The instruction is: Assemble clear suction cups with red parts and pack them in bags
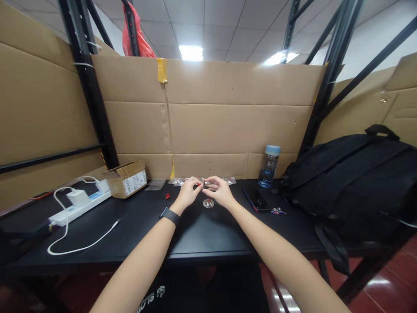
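Note:
My left hand [188, 191], with a dark watch on its wrist, is closed in a pinch above the table. Facing it, my right hand [220, 191] has its thumb and fingers curved together. Between the fingertips is a small shiny, partly see-through piece [206, 184] with a touch of red; its kind is too small to tell. Just below the hands a small round clear disc [208, 203] with red and metallic bits lies on the black tabletop. Clear plastic packets [177, 181] lie behind the hands, partly hidden by them. A small red item [167, 196] rests left of my left hand.
To the left are an opened cardboard box [128, 180], a flat clear sleeve [155, 184] and a white power strip [81, 208] with a cable [87, 248]. On the right stand a water bottle [269, 167], a phone [256, 200], a colourful trinket [278, 211] and a black backpack [352, 187]. Cardboard walls [234, 126] enclose the table.

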Motion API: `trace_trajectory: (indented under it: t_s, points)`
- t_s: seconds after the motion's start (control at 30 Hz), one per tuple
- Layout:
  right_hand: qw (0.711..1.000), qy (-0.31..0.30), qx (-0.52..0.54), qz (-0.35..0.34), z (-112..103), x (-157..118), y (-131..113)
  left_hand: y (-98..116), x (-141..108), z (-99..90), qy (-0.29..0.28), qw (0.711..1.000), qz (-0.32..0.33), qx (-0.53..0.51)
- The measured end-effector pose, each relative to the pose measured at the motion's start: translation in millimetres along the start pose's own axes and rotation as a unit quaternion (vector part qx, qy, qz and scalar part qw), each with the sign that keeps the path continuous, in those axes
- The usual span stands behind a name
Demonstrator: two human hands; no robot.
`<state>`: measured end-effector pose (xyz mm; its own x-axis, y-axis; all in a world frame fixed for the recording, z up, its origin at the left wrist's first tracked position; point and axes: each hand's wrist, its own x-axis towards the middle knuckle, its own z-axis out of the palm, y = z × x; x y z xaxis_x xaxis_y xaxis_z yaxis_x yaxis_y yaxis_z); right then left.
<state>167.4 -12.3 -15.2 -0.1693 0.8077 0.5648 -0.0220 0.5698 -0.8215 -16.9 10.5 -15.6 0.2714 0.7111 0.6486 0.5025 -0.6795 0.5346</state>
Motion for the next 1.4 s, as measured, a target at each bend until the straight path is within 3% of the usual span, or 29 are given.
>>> trace_trajectory:
  t_s: [0.17, 0.33, 0.53, 0.77, 1.2, 1.4]
  points:
    - [0.999, 0.021, 0.029, 0.005, 0.4, 0.7, -4.7, 9.0, -3.4, -5.5, 0.015, 0.994, 0.038, 0.102]
    - [0.999, 0.003, 0.038, 0.017, -1.4, 1.1, -5.4, 10.3, -4.6, -4.6, 0.012, 0.99, 0.049, 0.133]
    - [0.998, -0.021, 0.05, 0.032, -5.7, 2.3, -3.3, 10.4, -3.9, -3.3, 0.001, 0.995, 0.049, 0.087]
    - [0.999, 0.004, 0.04, 0.027, -4.6, 3.4, -5.1, 12.0, -4.4, -0.8, 0.033, 0.996, 0.033, 0.071]
    - [1.0, -0.002, 0.018, 0.013, -5.5, 4.8, -3.8, 10.8, -1.3, -4.7, 0.036, 0.999, 0.026, 0.003]
    - [1.0, 0.005, 0.014, 0.018, -7.2, 5.2, -1.8, 11.2, -1.0, -9.8, 0.024, 0.999, 0.033, 0.024]
